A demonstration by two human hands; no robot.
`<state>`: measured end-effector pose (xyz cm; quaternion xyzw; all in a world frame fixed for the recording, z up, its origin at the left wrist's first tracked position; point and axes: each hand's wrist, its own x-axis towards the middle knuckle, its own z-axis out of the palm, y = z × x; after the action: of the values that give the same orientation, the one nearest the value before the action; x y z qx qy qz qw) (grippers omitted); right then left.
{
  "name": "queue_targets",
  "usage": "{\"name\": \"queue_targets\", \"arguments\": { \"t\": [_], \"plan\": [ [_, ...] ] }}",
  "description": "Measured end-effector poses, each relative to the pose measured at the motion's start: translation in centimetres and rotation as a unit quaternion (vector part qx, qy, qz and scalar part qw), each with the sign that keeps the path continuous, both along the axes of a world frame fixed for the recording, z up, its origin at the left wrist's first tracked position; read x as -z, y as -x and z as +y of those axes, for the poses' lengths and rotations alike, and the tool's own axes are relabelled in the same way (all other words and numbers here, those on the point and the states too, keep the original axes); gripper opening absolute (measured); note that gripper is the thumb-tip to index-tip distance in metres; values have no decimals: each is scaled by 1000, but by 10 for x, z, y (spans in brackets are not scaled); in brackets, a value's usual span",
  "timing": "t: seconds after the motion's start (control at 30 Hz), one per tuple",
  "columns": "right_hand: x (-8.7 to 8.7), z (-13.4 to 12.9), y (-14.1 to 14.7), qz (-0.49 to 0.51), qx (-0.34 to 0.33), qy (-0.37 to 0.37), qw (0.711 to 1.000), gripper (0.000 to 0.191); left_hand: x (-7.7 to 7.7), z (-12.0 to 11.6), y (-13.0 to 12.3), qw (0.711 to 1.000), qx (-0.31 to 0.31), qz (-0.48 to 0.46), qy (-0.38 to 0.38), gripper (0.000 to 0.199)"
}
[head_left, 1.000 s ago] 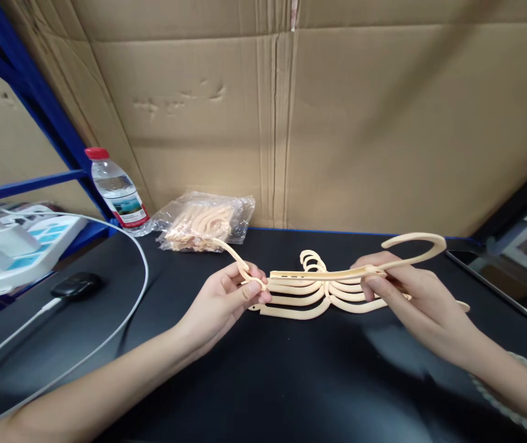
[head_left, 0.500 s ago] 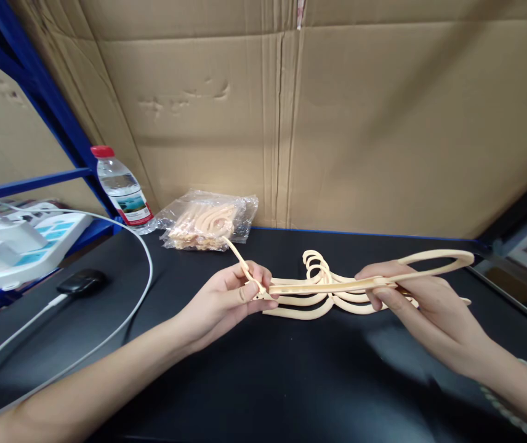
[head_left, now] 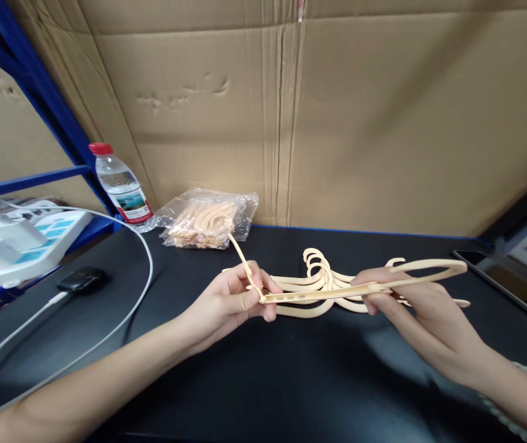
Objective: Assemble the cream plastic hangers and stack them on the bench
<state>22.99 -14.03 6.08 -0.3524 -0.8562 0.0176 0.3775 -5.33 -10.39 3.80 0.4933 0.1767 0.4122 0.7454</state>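
My left hand (head_left: 232,299) pinches a thin beige plastic piece (head_left: 242,258) where it meets the end of a long slotted beige bar. My right hand (head_left: 423,314) grips that same bar (head_left: 323,295) farther right, and a curved beige loop (head_left: 443,266) sticks out beyond its fingers. The two parts touch at my left fingertips; whether they are locked together cannot be made out. Behind and below the bar, several beige hangers (head_left: 307,312) with hooked tops lie overlapping on the black table (head_left: 263,381), partly hidden by my hands.
A clear plastic bag (head_left: 205,219) of beige parts lies at the back, beside a red-capped water bottle (head_left: 124,187). On the left are a power strip (head_left: 37,246), white cable and black plug (head_left: 81,280). A dark-framed device (head_left: 513,283) stands right. Cardboard (head_left: 383,123) stands behind.
The left end of the bar has come down slightly and now meets the thin piece at my left fingertips. My right hand has shifted a little left, exposing another hook behind it.
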Motion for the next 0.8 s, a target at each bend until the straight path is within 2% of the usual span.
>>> {"name": "queue_targets", "arguments": {
  "t": [0.23,0.4,0.8],
  "plan": [
    [8,-1,5,22,15,-2,1000,20,5,-4,-3,998,-47,-4,-31,17],
    [10,-4,6,26,32,-7,999,20,6,-6,-5,997,-80,8,-17,23],
    [8,-10,16,39,13,20,999,20,5,-9,-8,988,-153,37,-1,25]
  ]
}}
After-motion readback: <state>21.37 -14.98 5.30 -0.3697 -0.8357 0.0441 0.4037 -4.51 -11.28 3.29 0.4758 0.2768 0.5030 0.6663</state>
